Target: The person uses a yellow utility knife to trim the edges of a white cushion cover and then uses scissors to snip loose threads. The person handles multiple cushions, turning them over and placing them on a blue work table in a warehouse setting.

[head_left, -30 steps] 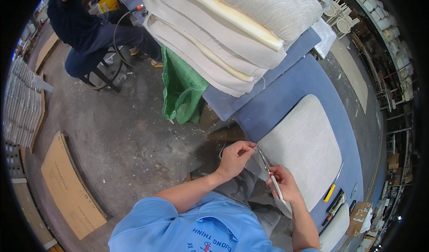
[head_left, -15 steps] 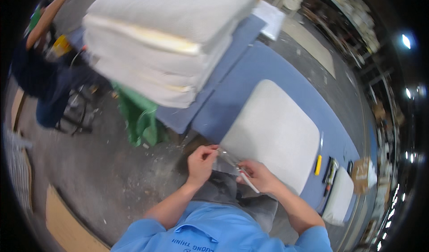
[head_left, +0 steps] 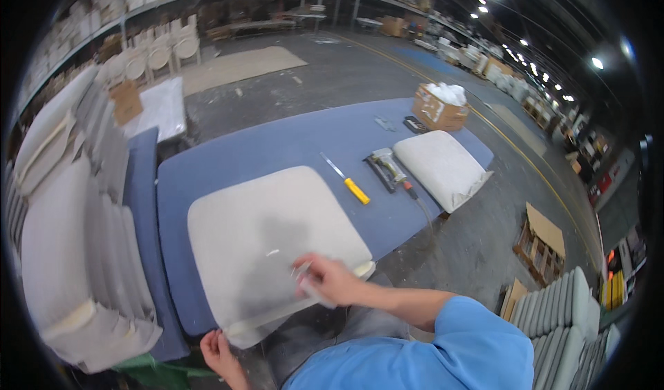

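On the blue table (head_left: 270, 151) lies a large light-grey upholstered seat cushion (head_left: 277, 203). Above its near edge, my right hand (head_left: 332, 283) is closed round a blurred hand tool (head_left: 304, 283) with a red and white handle; whether it is scissors or pliers I cannot tell. My left hand (head_left: 220, 355) is beside the cushion's near left corner, fingers curled; anything between them is hidden. A small white scrap (head_left: 272, 253) shows over the cushion, within a shadow. Loose pale fabric hangs along the cushion's near edge.
Right of the cushion lie a yellow-handled screwdriver (head_left: 356, 191), a staple gun (head_left: 387, 172) with its hose, and a smaller cushion (head_left: 443, 165). A cardboard box (head_left: 439, 113) stands at the far end. Stacked cushions (head_left: 76, 231) rise at left; more piles stand lower right.
My view has swung to the right. My hands, close together before in front of the cushion, are now apart: the right with the tool over the cushion, the left at its corner.
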`<state>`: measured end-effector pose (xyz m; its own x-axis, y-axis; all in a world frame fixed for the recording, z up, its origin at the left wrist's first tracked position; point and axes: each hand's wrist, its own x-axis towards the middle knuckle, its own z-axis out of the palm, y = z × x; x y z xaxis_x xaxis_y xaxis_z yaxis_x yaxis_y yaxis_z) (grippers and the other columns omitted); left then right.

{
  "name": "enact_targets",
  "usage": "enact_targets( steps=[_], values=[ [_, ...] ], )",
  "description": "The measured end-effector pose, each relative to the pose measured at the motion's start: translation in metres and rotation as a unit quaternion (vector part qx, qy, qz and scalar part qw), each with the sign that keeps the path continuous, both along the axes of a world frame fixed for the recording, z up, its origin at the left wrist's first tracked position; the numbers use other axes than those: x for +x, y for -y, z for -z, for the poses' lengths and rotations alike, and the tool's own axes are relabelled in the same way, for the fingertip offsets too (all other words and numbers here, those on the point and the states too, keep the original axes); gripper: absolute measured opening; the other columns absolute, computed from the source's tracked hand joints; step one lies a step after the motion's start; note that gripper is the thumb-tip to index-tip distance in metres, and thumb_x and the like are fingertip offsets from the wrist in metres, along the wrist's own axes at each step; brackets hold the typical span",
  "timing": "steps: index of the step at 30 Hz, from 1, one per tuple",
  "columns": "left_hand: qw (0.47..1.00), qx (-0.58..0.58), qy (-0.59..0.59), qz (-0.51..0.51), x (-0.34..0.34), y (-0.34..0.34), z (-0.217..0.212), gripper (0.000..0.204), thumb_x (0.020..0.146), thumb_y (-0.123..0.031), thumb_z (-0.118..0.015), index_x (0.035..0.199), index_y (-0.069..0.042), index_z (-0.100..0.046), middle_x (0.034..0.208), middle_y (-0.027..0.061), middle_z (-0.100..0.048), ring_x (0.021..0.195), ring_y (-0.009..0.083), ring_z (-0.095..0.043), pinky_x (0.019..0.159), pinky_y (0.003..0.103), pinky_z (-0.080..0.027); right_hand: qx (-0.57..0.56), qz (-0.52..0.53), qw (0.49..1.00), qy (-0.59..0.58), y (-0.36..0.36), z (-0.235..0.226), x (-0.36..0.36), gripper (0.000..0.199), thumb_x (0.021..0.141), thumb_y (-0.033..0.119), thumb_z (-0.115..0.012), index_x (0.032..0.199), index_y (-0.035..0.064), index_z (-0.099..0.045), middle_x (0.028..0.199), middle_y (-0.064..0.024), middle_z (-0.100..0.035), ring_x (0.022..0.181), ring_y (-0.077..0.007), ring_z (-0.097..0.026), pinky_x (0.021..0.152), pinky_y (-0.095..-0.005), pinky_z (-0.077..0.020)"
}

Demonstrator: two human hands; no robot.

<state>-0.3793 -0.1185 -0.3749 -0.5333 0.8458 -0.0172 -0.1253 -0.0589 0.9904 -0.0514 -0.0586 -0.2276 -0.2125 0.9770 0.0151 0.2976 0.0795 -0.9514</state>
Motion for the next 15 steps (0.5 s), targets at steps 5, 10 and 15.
enact_targets(
  steps=[5,10,15],
  values=[
    [0.991,-0.008,-0.132,-0.031,-0.005,-0.011,-0.036,0.017,0.098,-0.011,-0.073,0.106,0.002,-0.067,0.102,0.0095,-0.069,0.092,0.0174,-0.062,0.084,0.032,-0.052,0.023,0.301,0.898,0.320,-0.050,0.021,0.149,0.043,0.091,0.033,-0.075,0.128,0.0127,-0.065,0.094,-0.0152,-0.074,0.090,-0.0340,-0.074,0.079,-0.0438,-0.0571],
    [0.983,0.070,-0.169,0.027,0.028,-0.047,-0.073,0.020,0.099,-0.012,-0.071,0.113,0.001,-0.068,0.097,0.0080,-0.069,0.085,0.0165,-0.062,0.077,0.031,-0.052,-0.079,0.171,0.849,0.494,-0.069,0.037,0.210,0.045,0.087,0.031,-0.072,0.127,0.0107,-0.068,0.114,-0.0186,-0.073,0.107,-0.0375,-0.070,0.091,-0.0494,-0.0567],
    [0.960,0.068,-0.271,-0.023,0.038,-0.036,-0.107,0.022,0.099,-0.013,-0.071,0.114,0.002,-0.068,0.102,0.0106,-0.070,0.089,0.0190,-0.062,0.083,0.033,-0.053,0.097,0.283,0.900,0.316,-0.059,0.020,0.250,0.046,0.089,0.034,-0.073,0.126,0.0067,-0.069,0.120,-0.0259,-0.071,0.114,-0.0414,-0.068,0.098,-0.0485,-0.0543]
  ],
)
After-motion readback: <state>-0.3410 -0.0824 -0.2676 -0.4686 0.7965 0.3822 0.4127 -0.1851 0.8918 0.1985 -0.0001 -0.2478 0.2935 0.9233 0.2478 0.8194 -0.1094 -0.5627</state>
